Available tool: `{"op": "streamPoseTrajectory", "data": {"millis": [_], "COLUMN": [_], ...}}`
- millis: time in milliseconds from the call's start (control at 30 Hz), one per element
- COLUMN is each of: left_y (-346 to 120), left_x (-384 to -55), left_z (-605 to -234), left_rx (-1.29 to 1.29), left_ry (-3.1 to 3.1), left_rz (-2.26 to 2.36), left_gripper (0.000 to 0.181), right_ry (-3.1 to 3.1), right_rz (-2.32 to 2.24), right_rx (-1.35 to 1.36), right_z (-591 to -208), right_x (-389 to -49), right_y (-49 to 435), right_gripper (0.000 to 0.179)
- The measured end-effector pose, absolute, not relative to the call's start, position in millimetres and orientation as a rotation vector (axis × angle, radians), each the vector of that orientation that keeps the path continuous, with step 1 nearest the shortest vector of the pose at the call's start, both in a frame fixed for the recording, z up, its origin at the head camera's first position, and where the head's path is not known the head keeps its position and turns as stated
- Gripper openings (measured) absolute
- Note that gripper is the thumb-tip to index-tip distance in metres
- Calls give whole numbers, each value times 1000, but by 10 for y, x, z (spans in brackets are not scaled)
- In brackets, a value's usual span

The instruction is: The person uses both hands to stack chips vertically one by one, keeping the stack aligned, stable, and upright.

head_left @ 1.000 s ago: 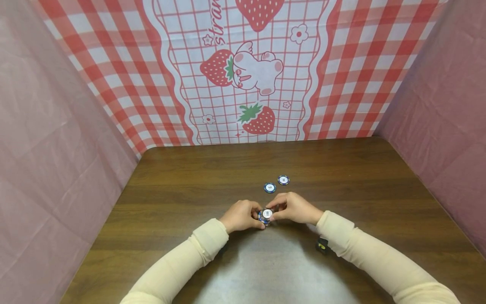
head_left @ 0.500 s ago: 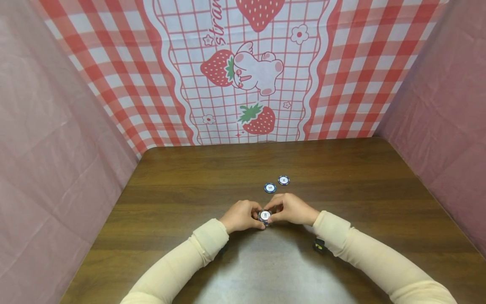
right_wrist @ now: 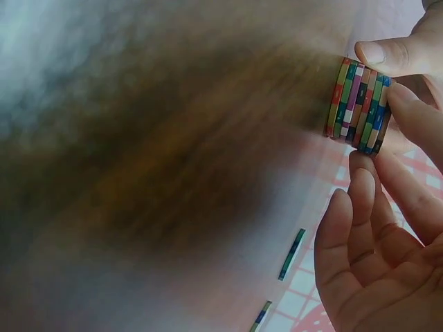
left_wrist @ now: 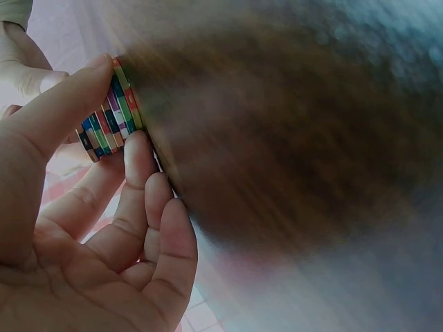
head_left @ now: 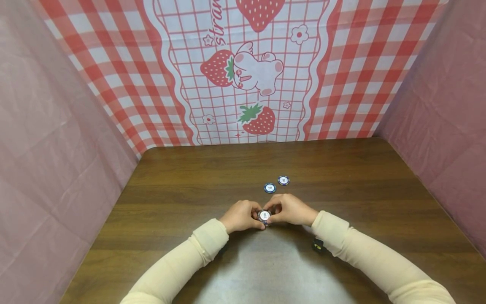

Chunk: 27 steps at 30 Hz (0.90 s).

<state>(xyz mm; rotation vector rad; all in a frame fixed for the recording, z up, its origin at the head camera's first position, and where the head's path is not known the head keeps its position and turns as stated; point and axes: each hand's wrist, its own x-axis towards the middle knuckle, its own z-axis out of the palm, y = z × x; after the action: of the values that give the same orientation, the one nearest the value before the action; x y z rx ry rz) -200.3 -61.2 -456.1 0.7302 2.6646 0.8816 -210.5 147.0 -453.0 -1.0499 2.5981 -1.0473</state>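
Note:
A stack of poker chips [head_left: 264, 216] stands on the table between both hands, a white-centred chip on top. My left hand [head_left: 243, 216] grips the stack from the left, thumb at the near side and fingers round the far side. From the right, my right hand [head_left: 291, 209] pinches the top of it between thumb and fingers. Seen edge-on in the left wrist view, the chip stack [left_wrist: 111, 114] shows several coloured layers. The right wrist view shows the same stack [right_wrist: 356, 107], with the right thumb and fingertips at its upper end.
Two loose poker chips lie flat beyond the hands: a blue chip [head_left: 270, 188] and a darker blue chip [head_left: 283, 180] farther right. A small black-and-yellow object [head_left: 317, 245] shows under the right cuff. A checked strawberry cloth [head_left: 247, 71] hangs behind the wooden table [head_left: 182, 181].
My right hand has moved slightly left, bringing the white-centred chip from off-centre to squarely on top of the stack. The left hand and the two loose chips have stayed put.

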Motion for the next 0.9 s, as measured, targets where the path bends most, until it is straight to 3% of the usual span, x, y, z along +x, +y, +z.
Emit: {"op": "streamPoseTrajectory", "data": {"millis": [567, 900], "left_y": [-607, -608], "left_x": [-1998, -2000], "left_z": [-4563, -4565], "left_rx": [732, 731], "left_ry": [2668, 2674], "left_rz": [860, 872], "left_gripper": [31, 33], "right_ry": [2599, 2653], "right_rz": [-1092, -1223], "right_rx": [-1028, -824], "right_z": [-4527, -4468], "right_x": [-2126, -2187], "right_y": [1505, 1635], "right_gripper": [24, 36]}}
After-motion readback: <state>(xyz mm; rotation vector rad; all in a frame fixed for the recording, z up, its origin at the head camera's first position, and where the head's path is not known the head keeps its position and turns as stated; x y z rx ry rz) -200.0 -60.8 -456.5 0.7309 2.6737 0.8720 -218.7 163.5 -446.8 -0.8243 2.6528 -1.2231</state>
